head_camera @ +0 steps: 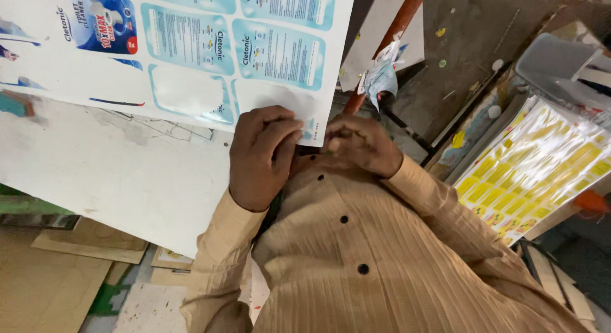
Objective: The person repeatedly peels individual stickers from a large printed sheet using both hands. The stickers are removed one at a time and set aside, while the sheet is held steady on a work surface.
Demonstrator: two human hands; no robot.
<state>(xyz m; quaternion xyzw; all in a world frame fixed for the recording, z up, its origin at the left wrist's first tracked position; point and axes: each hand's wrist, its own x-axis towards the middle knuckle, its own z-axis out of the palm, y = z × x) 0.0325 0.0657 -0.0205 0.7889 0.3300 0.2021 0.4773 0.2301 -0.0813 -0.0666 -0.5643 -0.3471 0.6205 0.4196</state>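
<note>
A large white sheet of blue and white labels [191, 47] lies on a white board [114, 174]. My left hand [262, 156] presses on the sheet's near corner, fingers curled over a blank patch where a label is gone. My right hand [361, 144] is just right of that corner, fingers bent together at the sheet's edge; I cannot tell if it pinches a label. Both sleeves and the buttoned shirt [356, 256] are tan.
A stack of yellow label sheets [541, 167] lies at the right beside a grey tray [560, 62]. An orange-brown pole [394, 27] with a wad of peeled blue label scraps [380, 75] stands behind my right hand. Cardboard pieces [57, 269] lie lower left.
</note>
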